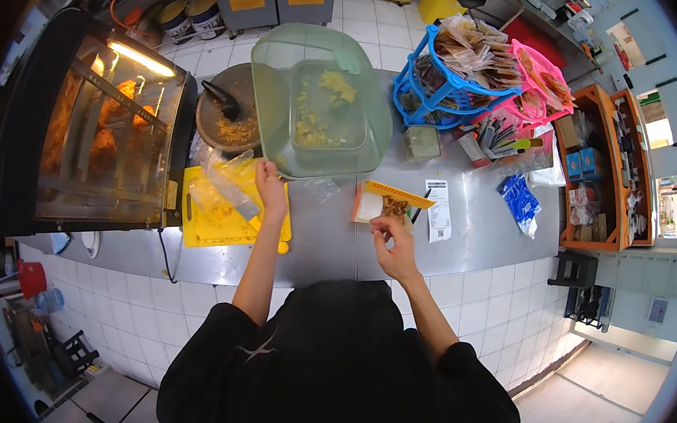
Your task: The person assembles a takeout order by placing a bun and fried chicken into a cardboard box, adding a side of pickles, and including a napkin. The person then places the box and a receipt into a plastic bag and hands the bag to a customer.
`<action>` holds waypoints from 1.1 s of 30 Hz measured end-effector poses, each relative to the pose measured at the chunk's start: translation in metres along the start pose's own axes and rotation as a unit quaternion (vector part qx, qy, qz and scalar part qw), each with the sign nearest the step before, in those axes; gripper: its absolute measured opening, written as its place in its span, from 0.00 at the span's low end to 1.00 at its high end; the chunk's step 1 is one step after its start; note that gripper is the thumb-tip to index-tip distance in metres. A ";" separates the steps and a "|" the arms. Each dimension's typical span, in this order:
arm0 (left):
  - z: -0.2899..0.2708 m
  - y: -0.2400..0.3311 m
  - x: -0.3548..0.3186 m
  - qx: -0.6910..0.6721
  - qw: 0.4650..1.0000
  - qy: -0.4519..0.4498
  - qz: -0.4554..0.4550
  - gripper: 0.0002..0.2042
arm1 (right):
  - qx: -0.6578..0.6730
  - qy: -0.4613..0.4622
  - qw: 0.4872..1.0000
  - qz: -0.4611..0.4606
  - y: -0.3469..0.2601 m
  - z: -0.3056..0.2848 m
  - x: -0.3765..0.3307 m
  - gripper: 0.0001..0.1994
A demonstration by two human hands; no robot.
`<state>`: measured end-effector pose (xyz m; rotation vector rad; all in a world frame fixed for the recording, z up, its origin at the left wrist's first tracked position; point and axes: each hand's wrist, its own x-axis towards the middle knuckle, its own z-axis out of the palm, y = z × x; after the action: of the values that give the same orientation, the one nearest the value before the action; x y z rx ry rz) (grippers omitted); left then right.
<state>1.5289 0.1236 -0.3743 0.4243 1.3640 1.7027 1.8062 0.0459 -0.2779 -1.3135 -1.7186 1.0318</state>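
My left hand point(271, 190) is closed at the near left corner of a large green translucent tub point(379, 119), beside a clear plastic bag point(233, 191). Whether its fingers grip the rim or some plastic is hard to make out. Pale yellow-green shreds point(337, 88) lie in the tub. My right hand point(393, 249), fingers curled together, is at the near edge of an open takeaway box point(367, 206) with a yellow lid flap point(399, 194). White and brown food shows in the box. Anything between those fingers is too small to tell.
Left of the tub are a stone mortar point(206, 121) with a black-handled tool, a yellow cutting board point(202, 221) and a lit glass food warmer point(114, 130). To the right lie a paper receipt point(439, 211), a small container point(423, 142), a blue packet point(520, 203) and blue point(423, 91) and pink baskets point(535, 92).
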 end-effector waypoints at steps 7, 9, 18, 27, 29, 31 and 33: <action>0.099 0.070 -0.042 0.194 0.957 -0.112 0.182 0.08 | 0.010 -0.187 0.981 -0.046 0.015 0.075 0.013 0.09; 0.119 0.084 -0.053 0.191 0.955 -0.150 0.171 0.08 | -0.087 -0.213 0.972 -0.045 0.033 0.104 0.034 0.09; 0.125 0.110 -0.062 0.278 0.907 -0.234 0.213 0.08 | -0.200 0.164 0.945 0.198 0.045 0.181 0.244 0.17; 0.042 0.066 0.009 0.234 0.924 -0.203 0.223 0.12 | -0.186 0.112 0.911 0.351 0.075 0.176 0.289 0.22; 0.017 0.042 0.047 0.309 0.929 -0.163 0.120 0.15 | -0.168 0.122 0.914 0.348 0.089 0.179 0.294 0.22; -0.003 0.017 0.076 0.361 0.915 -0.178 0.025 0.19 | -0.134 0.130 0.913 0.361 0.096 0.181 0.296 0.23; -0.011 -0.008 0.090 0.392 0.898 -0.195 -0.045 0.24 | -0.114 0.153 0.923 0.335 0.093 0.180 0.295 0.24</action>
<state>1.4749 0.1889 -0.4080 1.0703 1.6780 0.8532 1.6176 0.3184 -0.4138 -2.1770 -1.1872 0.9223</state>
